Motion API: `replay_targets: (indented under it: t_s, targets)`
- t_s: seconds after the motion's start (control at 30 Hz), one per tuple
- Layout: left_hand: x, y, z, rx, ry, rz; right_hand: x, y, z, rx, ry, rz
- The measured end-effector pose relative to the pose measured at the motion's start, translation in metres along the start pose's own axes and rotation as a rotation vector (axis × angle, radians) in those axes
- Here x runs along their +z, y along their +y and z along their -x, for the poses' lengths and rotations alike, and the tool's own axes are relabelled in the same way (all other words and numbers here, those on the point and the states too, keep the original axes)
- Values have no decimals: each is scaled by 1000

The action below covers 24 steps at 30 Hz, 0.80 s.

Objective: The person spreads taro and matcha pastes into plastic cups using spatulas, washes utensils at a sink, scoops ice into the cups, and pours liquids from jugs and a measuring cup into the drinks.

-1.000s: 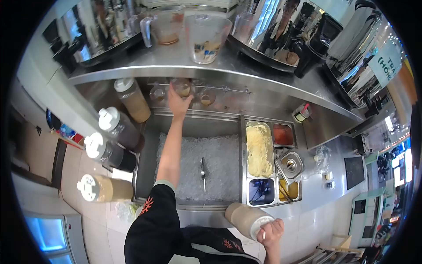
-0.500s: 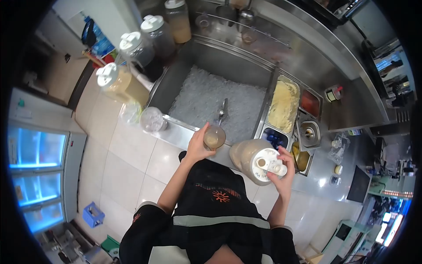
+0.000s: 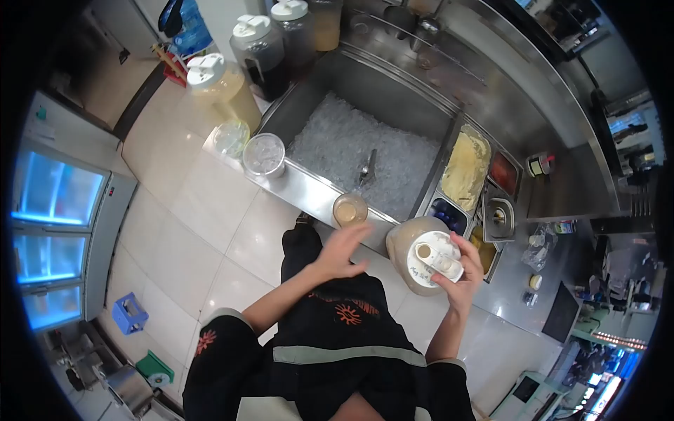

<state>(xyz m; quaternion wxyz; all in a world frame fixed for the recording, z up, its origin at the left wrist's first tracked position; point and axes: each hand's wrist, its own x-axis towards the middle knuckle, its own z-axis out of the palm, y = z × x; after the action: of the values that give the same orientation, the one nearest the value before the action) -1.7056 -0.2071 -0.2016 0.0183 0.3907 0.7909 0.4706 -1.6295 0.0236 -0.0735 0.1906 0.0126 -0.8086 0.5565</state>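
Observation:
My left hand (image 3: 340,254) is off the small clear cup (image 3: 350,209), its fingers stretched out and thumb apart. That cup stands on the metal ledge in front of the ice bin and holds some tan liquid. My right hand (image 3: 461,270) grips the white lid of a big plastic jug (image 3: 406,242) from its right side. The jug contains a tan drink, and the small opening in its lid is uncovered. Beyond the cup, a metal scoop (image 3: 368,167) rests in the ice (image 3: 337,144). A clear cup of ice (image 3: 265,156) stands further left along the ledge.
Several lidded jugs, one of them pale yellow (image 3: 221,91), line the bin's left side. To its right are metal pans, one with a creamy yellow mass (image 3: 465,165). A blue stool (image 3: 130,313) stands on the tiled floor, near a lit glass-door fridge (image 3: 60,238).
My left hand has let go of the small cup and drawn back toward my body; the cup is now on the ledge. My right hand still holds the jug. The whole view has shifted somewhat.

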Motion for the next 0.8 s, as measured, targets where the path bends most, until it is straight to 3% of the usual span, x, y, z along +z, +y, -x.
replay_targets:
  t_s: [0.13,0.23,0.27,0.37,0.4,0.6,0.73,0.8]
  targets:
    - [35,17,-15,-352,-432,628,13,-41,-21,30,-132,172]
    - [73,-9,-1,-375,-524,869,37,-46,-40,41,-225,367]
    - [108,-29,16,-246,-513,835,46,-37,-44,79,-257,376]
    - [101,-16,24,-701,-699,1230,74,-22,-57,132,-332,451]
    - [97,-15,20,-755,-855,1203,81,-10,-57,119,-354,488]
    - [107,-15,34,-856,-922,1372,110,25,-58,239,-415,673]
    - [113,-20,39,-1079,-1000,1377,118,27,-63,395,-481,783]
    - [115,-24,40,-1143,-1066,1365,120,23,-64,372,-467,822]
